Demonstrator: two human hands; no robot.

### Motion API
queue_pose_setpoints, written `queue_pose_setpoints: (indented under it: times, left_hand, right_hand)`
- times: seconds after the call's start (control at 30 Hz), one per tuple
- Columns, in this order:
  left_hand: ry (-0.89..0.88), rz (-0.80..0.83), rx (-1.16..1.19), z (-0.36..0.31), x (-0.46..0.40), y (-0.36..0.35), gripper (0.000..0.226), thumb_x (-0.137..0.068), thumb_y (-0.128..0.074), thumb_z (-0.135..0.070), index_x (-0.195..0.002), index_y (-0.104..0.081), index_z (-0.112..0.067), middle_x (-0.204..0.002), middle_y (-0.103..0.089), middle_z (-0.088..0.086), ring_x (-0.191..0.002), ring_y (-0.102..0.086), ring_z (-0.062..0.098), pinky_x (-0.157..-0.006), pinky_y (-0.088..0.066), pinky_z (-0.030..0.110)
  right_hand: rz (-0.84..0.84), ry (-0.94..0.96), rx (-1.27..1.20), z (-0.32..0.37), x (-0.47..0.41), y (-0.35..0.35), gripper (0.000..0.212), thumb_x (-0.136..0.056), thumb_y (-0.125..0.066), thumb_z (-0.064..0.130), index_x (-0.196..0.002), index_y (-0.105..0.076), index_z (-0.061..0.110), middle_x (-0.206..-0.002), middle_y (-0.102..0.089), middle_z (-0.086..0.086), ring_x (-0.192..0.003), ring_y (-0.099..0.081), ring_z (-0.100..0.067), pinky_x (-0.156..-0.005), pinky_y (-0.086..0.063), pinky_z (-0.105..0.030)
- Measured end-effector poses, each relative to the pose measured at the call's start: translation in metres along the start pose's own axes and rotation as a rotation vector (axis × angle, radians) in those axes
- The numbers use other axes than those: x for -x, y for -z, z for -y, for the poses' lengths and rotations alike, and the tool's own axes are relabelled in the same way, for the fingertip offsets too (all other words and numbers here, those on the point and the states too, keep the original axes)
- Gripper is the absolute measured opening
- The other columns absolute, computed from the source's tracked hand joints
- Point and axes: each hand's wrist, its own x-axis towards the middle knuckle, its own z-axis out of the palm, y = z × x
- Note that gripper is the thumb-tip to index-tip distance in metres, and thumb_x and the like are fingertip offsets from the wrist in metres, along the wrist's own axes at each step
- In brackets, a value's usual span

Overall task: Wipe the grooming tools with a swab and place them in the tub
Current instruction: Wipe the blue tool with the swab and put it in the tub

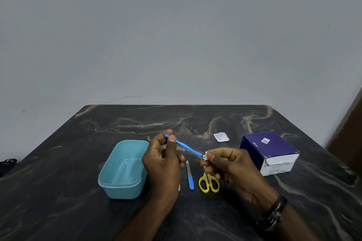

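From my head camera, low in the middle of the frame, my left hand (163,160) has a pinching grip on the far end of a slim blue grooming tool (185,146), thumb and fingers curled round it, holding it above the desk (58,201). The tool slants down to the right, where my right hand (233,168) pinches a small white swab (205,156) against its lower tip. The teal tub (109,183) sits just left of my left hand, nothing visible inside. Between my hands on the desk lie a blue-handled nail file (190,179) and yellow-handled scissors (209,184), side by side. Further right stands a purple and white box (269,151), with a torn white wrapper (221,136) beyond my right hand.
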Motion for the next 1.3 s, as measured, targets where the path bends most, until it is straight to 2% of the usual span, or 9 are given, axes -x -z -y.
queue_pose_setpoints:
  times: [0.3,0.5,0.7,0.8,0.9,1.0,1.13,1.23,1.3]
  left_hand:
    - [-0.082,0.009,-0.055,0.002,-0.003,0.002,0.019,-0.096,-0.055,-0.013,-0.108,-0.067,-0.021,-0.051,-0.052,-0.004,-0.042,-0.047,0.008,-0.039,-0.043,0.024]
    - [-0.072,0.107,-0.106,0.009,-0.003,0.005,0.022,-0.095,-0.057,-0.016,-0.109,-0.067,-0.030,-0.054,-0.055,-0.004,-0.044,-0.048,0.011,-0.043,-0.044,0.031]
    - [-0.053,0.283,-0.173,0.013,0.006,0.003,0.027,-0.094,-0.058,-0.015,-0.109,-0.065,-0.037,-0.064,-0.060,-0.001,-0.044,-0.051,0.009,-0.047,-0.043,0.028]
    - [-0.064,0.334,-0.220,0.015,0.005,0.005,0.028,-0.094,-0.059,-0.019,-0.113,-0.065,-0.038,-0.078,-0.066,0.019,-0.054,-0.055,0.020,-0.056,-0.047,0.029]
    - [-0.050,0.349,-0.230,0.016,0.004,0.004,0.027,-0.094,-0.060,-0.018,-0.116,-0.066,-0.033,-0.083,-0.064,0.028,-0.063,-0.057,0.015,-0.062,-0.047,0.030]
    - [-0.047,0.374,-0.230,0.015,0.006,0.003,0.025,-0.092,-0.061,-0.016,-0.113,-0.068,-0.028,-0.081,-0.065,0.025,-0.059,-0.059,0.016,-0.063,-0.051,0.031]
    - [-0.057,0.397,-0.240,0.012,0.008,0.003,0.022,-0.091,-0.062,-0.012,-0.104,-0.070,-0.029,-0.076,-0.069,0.000,-0.061,-0.064,0.009,-0.059,-0.055,0.031]
    - [-0.014,0.401,-0.200,0.010,0.011,0.002,0.020,-0.090,-0.063,-0.010,-0.103,-0.071,-0.022,-0.081,-0.074,0.003,-0.073,-0.072,0.017,-0.062,-0.059,0.035]
    - [-0.007,0.401,-0.192,0.010,0.011,0.002,0.019,-0.090,-0.064,-0.009,-0.103,-0.072,-0.019,-0.081,-0.074,0.003,-0.072,-0.072,0.015,-0.060,-0.058,0.031]
  right_hand:
    - [-0.023,0.054,0.080,-0.002,-0.001,0.000,0.015,-0.089,-0.062,0.008,-0.094,-0.073,0.000,-0.073,-0.071,-0.011,-0.062,-0.061,-0.012,-0.050,-0.046,-0.018]
    - [0.001,0.087,0.093,-0.004,-0.002,0.002,0.015,-0.088,-0.064,0.004,-0.100,-0.073,0.003,-0.066,-0.068,-0.007,-0.060,-0.059,-0.013,-0.051,-0.046,-0.019]
    - [0.037,0.069,0.097,-0.006,-0.002,-0.001,0.030,-0.075,-0.077,0.000,-0.103,-0.069,0.006,-0.080,-0.073,-0.012,-0.068,-0.069,-0.017,-0.060,-0.052,-0.029]
    - [0.052,0.075,0.070,-0.006,-0.002,-0.002,0.037,-0.072,-0.078,-0.003,-0.106,-0.066,0.002,-0.077,-0.071,-0.013,-0.064,-0.068,-0.017,-0.053,-0.052,-0.026]
    - [0.059,0.091,0.065,-0.006,-0.001,-0.003,0.039,-0.073,-0.076,-0.004,-0.109,-0.062,0.001,-0.072,-0.072,-0.010,-0.060,-0.067,-0.016,-0.048,-0.049,-0.022]
    - [0.054,0.096,0.074,-0.006,-0.001,-0.004,0.041,-0.074,-0.076,-0.003,-0.112,-0.061,0.003,-0.072,-0.074,-0.010,-0.059,-0.067,-0.017,-0.049,-0.048,-0.022]
    - [0.025,0.090,0.035,-0.007,-0.003,-0.004,0.044,-0.072,-0.078,-0.004,-0.111,-0.061,0.004,-0.074,-0.074,-0.014,-0.058,-0.067,-0.018,-0.049,-0.049,-0.022]
    - [0.004,0.068,0.049,-0.008,-0.004,-0.004,0.045,-0.068,-0.081,0.000,-0.108,-0.063,0.005,-0.080,-0.075,-0.012,-0.067,-0.072,-0.021,-0.052,-0.051,-0.023]
    - [-0.012,0.055,0.115,-0.009,-0.004,-0.004,0.040,-0.065,-0.084,0.009,-0.102,-0.067,0.002,-0.082,-0.076,-0.011,-0.070,-0.072,-0.019,-0.054,-0.051,-0.024]
